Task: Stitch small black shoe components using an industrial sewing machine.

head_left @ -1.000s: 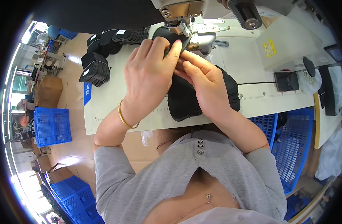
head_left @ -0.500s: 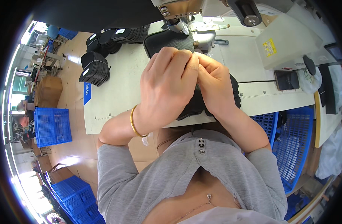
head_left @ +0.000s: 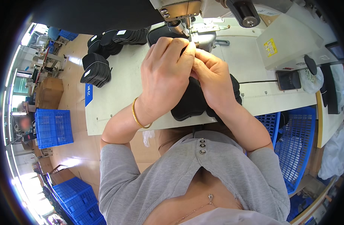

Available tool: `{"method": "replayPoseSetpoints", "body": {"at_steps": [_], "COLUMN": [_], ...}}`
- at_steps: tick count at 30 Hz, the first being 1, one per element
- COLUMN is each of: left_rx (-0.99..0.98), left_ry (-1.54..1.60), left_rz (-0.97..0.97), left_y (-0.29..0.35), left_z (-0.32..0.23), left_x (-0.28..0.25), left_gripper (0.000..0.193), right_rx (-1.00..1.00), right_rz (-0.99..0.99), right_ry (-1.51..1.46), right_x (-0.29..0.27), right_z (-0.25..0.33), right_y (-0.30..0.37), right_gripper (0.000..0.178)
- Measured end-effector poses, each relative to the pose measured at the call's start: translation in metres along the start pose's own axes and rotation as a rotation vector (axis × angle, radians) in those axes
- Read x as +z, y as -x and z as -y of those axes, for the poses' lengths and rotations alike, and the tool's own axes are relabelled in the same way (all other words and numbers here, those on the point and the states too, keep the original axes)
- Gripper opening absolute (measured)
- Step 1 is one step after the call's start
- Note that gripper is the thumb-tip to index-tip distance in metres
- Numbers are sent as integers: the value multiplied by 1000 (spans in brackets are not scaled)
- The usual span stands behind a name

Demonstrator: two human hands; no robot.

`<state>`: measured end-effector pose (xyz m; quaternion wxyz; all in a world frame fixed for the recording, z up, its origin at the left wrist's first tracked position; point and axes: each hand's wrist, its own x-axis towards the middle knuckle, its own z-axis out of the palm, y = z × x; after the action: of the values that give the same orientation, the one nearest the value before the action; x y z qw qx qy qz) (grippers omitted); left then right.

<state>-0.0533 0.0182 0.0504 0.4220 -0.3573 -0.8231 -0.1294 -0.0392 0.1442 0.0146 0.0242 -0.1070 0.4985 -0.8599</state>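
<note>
A black padded fabric piece (head_left: 159,34) lies under the head of a sewing machine (head_left: 179,24). My left hand (head_left: 164,77) is closed at its near edge, knuckles up, with a gold bangle on the wrist. My right hand (head_left: 214,77) is closed too, thumb and forefinger pinched together against the left fingertips. The fingers hide most of the edge between them. Just below both hands, more black pieces (head_left: 190,101) lie in a pile at the near edge of the white table (head_left: 134,71).
Tied stacks of black pieces (head_left: 96,69) stand at the table's left. On the right are a pale machine housing (head_left: 292,41), a dark phone-like slab (head_left: 288,80) and a plastic bag (head_left: 313,82). Blue crates (head_left: 53,127) stand on the left floor; another blue crate (head_left: 296,150) sits below right.
Both hands have moved slightly away from me, toward the machine, with the fabric piece now further under it. More of the near black pile shows between my wrists.
</note>
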Motion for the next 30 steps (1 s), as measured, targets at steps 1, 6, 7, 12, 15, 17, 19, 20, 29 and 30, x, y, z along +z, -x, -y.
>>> {"method": "replayPoseSetpoints", "body": {"at_steps": [1,6,7,12,15,17,19,20,29,30], "left_rx": [-34,-93,-103,-719,-1277,-1394,-1285,-1186,-879,-820], "left_ry": [17,219,310,783,1462,1680,1644,1365,339,419], "left_rz": [17,1,-1,-313,-257,57,93,276,342,241], "left_y": [0,7,9,30,39,34,22,10,12,54], "left_z": [-1,4,8,27,51,56,76,96,90,85], "left_x": [-2,-11,-15,-2,-3,1,20,26,41,40], "left_gripper": [31,25,25,23,19,16,15,15,54,64], "right_rx": [1,-7,-7,-177,-520,-421,-271,-262,-423,-414], "right_rz": [-1,12,12,-141,-215,-214,-168,-177,-237,-223], "right_ry": [-1,-8,-9,583,1462,1547,1591,1599,1504,1504], "right_x": [-1,-2,-2,-33,-77,-90,-98,-101,-108,-103], "right_z": [-1,1,3,7,7,1,-8,-9,-23,-21], "right_y": [0,0,1,9,11,18,24,26,35,36], "right_gripper": [20,21,21,21,30,40,43,43,39,37]}}
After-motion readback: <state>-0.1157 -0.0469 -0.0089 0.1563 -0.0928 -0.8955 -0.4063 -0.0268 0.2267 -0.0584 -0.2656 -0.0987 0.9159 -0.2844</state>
